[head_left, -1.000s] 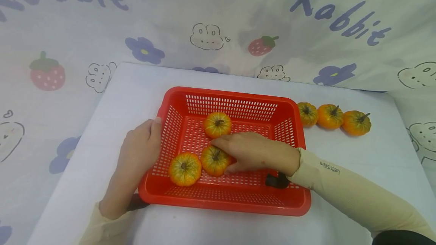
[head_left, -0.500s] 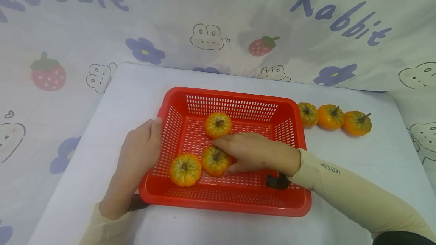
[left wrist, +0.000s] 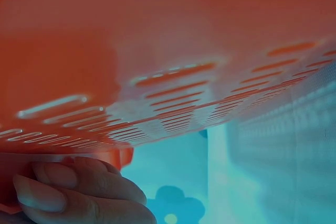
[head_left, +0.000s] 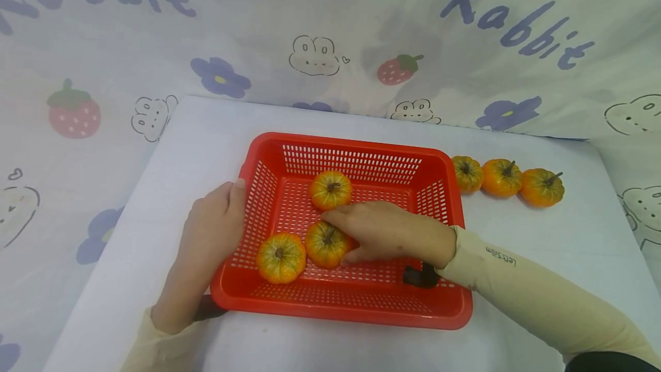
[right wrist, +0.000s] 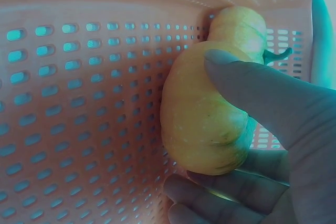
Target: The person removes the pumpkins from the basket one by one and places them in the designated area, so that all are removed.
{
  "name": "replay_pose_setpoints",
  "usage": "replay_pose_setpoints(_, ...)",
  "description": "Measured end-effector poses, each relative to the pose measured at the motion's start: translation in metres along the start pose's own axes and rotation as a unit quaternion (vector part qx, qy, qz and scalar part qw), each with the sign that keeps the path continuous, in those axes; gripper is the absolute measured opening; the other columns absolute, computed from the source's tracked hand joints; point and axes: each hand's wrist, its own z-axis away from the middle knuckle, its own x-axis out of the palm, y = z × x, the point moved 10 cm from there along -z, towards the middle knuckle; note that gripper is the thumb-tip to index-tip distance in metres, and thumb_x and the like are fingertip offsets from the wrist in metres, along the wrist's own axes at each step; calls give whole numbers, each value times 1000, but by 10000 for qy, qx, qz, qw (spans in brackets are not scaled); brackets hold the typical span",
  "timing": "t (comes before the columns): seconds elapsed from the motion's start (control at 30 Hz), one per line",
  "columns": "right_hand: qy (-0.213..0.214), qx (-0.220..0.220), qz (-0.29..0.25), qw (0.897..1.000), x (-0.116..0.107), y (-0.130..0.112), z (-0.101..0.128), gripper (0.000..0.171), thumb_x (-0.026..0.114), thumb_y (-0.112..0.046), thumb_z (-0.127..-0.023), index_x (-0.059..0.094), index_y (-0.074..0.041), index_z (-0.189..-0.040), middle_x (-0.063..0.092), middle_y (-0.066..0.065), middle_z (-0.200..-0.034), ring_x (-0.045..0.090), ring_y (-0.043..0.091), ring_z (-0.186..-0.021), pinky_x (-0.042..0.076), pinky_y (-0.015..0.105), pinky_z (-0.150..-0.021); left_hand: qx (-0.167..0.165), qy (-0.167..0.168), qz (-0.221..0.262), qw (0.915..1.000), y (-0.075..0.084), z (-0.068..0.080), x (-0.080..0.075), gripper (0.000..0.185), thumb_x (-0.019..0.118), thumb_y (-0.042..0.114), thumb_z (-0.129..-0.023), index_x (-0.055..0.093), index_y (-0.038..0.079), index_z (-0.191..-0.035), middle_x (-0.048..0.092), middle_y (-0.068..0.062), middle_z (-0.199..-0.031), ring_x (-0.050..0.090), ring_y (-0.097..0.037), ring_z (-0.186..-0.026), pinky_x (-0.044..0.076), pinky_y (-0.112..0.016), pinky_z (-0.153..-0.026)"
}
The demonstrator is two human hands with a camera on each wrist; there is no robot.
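A red plastic basket [head_left: 341,316] with slotted walls stands on the white table. My left hand [head_left: 214,220] grips its left rim; in the left wrist view the curled fingers [left wrist: 100,187] show under the rim. Inside the basket my right hand [head_left: 379,228] holds a small orange-yellow pumpkin [head_left: 326,245], thumb on one side and fingers on the other. In the right wrist view that pumpkin [right wrist: 205,114] sits on the slotted floor. A second pumpkin [head_left: 281,257] lies close to its left, and a third pumpkin [head_left: 330,189] is just behind it.
Right of the basket, three more small pumpkins [head_left: 501,177] sit in a row on the white tabletop [head_left: 527,234]. A printed curtain [head_left: 356,10] hangs behind the table. The black wrist camera [head_left: 420,275] is under my right wrist, inside the basket.
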Motion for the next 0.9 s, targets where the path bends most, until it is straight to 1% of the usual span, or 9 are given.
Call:
replay_pose_setpoints(0.6,-40,4,59,10000,-1,-1,0,79,77,-45,-79,44,-13,-143,54,1,-138,54,14,-121,46,37,-98,-8,-15,13,10000,0,0,0,55,29,60,-97,50,10,-104,62,-8,-85,62,-19,-64,56,-29,-54)
replay_pose_setpoints(0.9,-20,16,35,10000,-3,-1,2,81,77,-46,-79,43,-13,-144,53,0,-139,52,13,-123,44,37,-100,-33,-13,32,10000,0,0,-1,54,30,60,-97,50,10,-104,62,-7,-85,62,-19,-65,56,-29,-55)
